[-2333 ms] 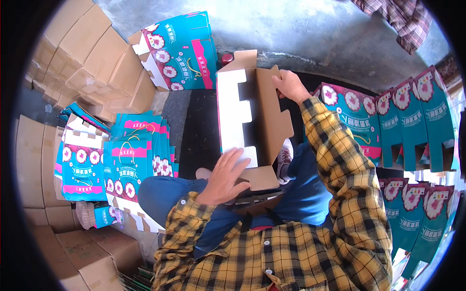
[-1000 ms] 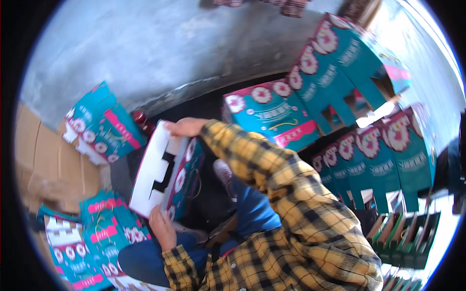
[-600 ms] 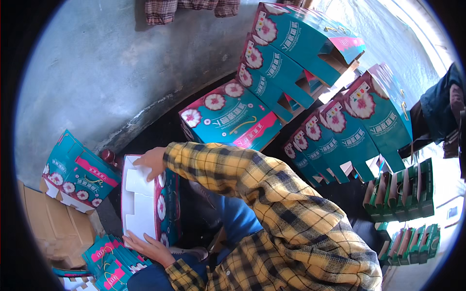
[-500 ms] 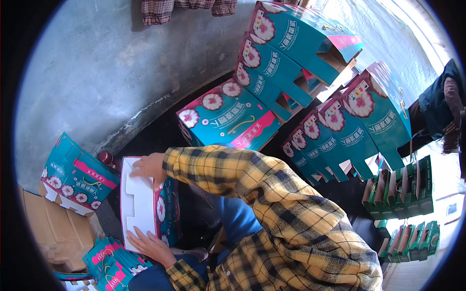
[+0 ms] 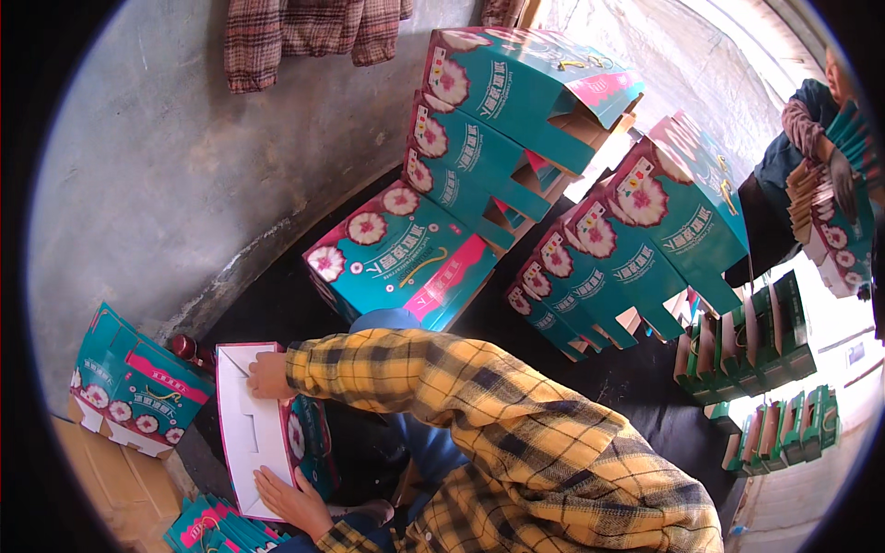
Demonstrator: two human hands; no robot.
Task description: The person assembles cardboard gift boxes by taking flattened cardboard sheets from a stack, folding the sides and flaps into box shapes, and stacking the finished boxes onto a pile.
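A teal and magenta gift carton (image 5: 314, 453) with flower pictures lies on its side before me, its white flapped end (image 5: 251, 433) facing up. A slot with tab cutouts runs along the white panels. My left hand (image 5: 293, 500) rests on the near part of this end, fingers stretched out flat. At the far part, my right hand (image 5: 268, 376) presses against the white panels near the edge, its fingers curled in. Whatever those fingers may pinch is hidden.
Left of me stands another teal carton (image 5: 138, 382) near brown cardboard (image 5: 115, 475); flat teal cartons (image 5: 217, 525) lie below. Set-up cartons (image 5: 498, 120) are stacked ahead, more (image 5: 636, 230) to the right. Green boxes (image 5: 747, 336) stand farther right. A person (image 5: 793, 157) carries folded cartons.
My right hand's fingers have gone from spread to curled on the white panels. My left hand stays on the near part. My view has shifted, and the person at right shows more fully.
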